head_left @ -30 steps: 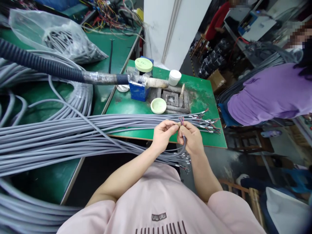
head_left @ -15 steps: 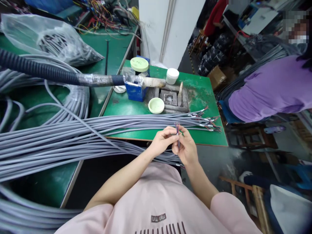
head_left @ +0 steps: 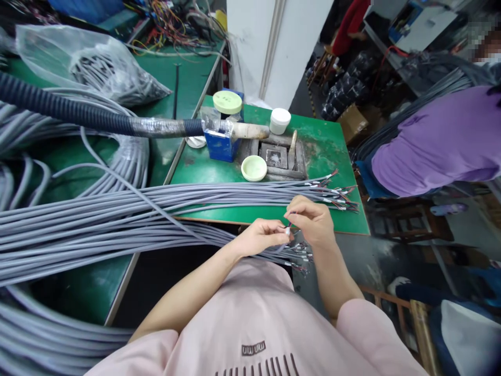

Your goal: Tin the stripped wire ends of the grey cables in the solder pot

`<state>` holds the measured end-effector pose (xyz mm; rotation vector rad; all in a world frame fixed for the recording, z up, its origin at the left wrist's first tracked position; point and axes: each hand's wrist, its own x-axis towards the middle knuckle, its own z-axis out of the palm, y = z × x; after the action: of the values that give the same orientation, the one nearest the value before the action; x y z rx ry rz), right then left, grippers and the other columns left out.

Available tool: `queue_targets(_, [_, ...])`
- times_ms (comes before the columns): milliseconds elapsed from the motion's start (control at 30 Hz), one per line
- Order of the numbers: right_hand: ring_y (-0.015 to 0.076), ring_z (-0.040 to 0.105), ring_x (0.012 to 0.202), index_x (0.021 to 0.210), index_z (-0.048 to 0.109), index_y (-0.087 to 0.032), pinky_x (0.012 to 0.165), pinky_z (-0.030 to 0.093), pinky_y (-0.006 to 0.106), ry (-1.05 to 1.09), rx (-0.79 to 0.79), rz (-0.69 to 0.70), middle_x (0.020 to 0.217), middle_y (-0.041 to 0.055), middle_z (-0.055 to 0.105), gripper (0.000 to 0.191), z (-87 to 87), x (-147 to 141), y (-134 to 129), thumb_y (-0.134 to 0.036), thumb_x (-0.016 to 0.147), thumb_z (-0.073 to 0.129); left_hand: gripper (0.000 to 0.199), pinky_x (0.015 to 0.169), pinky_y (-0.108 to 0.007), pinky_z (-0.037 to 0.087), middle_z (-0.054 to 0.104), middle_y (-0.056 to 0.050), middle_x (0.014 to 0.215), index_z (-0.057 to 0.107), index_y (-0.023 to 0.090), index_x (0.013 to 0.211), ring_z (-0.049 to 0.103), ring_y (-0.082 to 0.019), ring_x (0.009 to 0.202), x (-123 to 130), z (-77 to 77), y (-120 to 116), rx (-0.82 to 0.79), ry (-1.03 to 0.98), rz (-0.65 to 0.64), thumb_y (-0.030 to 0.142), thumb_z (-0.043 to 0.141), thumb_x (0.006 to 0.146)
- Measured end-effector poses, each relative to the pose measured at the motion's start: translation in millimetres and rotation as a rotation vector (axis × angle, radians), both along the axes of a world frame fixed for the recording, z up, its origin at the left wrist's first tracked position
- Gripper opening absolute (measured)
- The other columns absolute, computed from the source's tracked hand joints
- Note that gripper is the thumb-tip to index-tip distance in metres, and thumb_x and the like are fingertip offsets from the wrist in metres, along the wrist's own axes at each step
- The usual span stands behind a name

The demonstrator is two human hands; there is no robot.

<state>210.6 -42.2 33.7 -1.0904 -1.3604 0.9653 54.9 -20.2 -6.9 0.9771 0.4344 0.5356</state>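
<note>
My left hand (head_left: 266, 237) is closed on the end of a grey cable, where a small white band (head_left: 288, 230) shows. Just to the right and a little higher, my right hand (head_left: 313, 219) pinches the thin coloured wires (head_left: 291, 220) that come out of that end. Behind both hands a bundle of grey cables (head_left: 219, 196) lies across the green table, its stripped ends (head_left: 340, 198) fanned out at the right. A second bundle (head_left: 188, 235) runs beneath my hands, with its wire ends (head_left: 301, 256) hanging past the table's front edge.
A ribbed hose (head_left: 164, 127) reaches over a blue box (head_left: 221, 146). Nearby are a pale green bowl (head_left: 254, 168), a white tub (head_left: 279, 121) and a square metal pot (head_left: 275, 156). At the right sits a person in purple (head_left: 442, 141). Coiled cable (head_left: 133, 156) lies left.
My right hand has risen and moved right, now pinching the wires from above. My left hand has dropped slightly. More wire ends of the lower bundle show, and the view has shifted a little.
</note>
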Motion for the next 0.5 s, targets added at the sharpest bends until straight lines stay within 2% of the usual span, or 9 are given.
queue_targets(133, [0.0122,0.047,0.059,0.058,0.065,-0.021,0.056,0.039,0.028,0.175,0.059,-0.069,0.056,-0.0028,0.049,0.013,-1.2,-8,9,-0.016,0.068,0.071,0.038,0.049,-0.018,0.041,0.065,-0.003,0.07,0.073,0.011,0.081,0.05,-0.006,0.053,-7,-5.0,-4,0.024,0.031,-0.119,0.048,0.075,0.07])
queue_targets(267, [0.0107,0.041,0.055,0.051,0.055,-0.02,0.055,0.036,0.027,0.342,0.177,-0.192,0.052,-0.0041,0.041,0.021,14.9,4,22,-0.016,0.068,0.066,0.044,0.047,-0.018,0.043,0.064,-0.003,0.066,0.072,0.01,0.079,0.051,-0.006,0.049,-7,-16.2,-16,-0.041,0.086,-0.172,0.052,0.077,0.065])
queue_targets(333, [0.0113,0.044,0.057,0.056,0.059,-0.02,0.057,0.037,0.028,0.234,0.215,-0.233,0.055,-0.0031,0.046,0.016,21.1,12,21,-0.017,0.07,0.066,0.045,0.046,-0.018,0.043,0.063,-0.002,0.064,0.072,0.01,0.077,0.051,-0.006,0.047,-8,-20.9,-17,-0.082,0.089,-0.086,0.053,0.076,0.064])
queue_targets(433, [0.0121,0.049,0.061,0.065,0.065,-0.02,0.06,0.039,0.028,-0.131,0.145,-0.214,0.062,-0.0014,0.056,0.01,20.9,13,11,-0.018,0.075,0.066,0.042,0.049,-0.018,0.045,0.065,-0.002,0.065,0.072,0.011,0.077,0.054,-0.006,0.048,-13,-21.8,-11,-0.08,0.07,0.084,0.051,0.077,0.065])
queue_targets(500, [0.0123,0.051,0.062,0.065,0.065,-0.02,0.06,0.041,0.028,-0.363,0.089,-0.196,0.064,-0.0011,0.058,0.013,17.2,6,2,-0.021,0.078,0.066,0.04,0.052,-0.019,0.046,0.066,-0.003,0.066,0.072,0.011,0.078,0.055,-0.006,0.05,-16,-19.4,-6,-0.052,0.06,0.139,0.048,0.078,0.065])
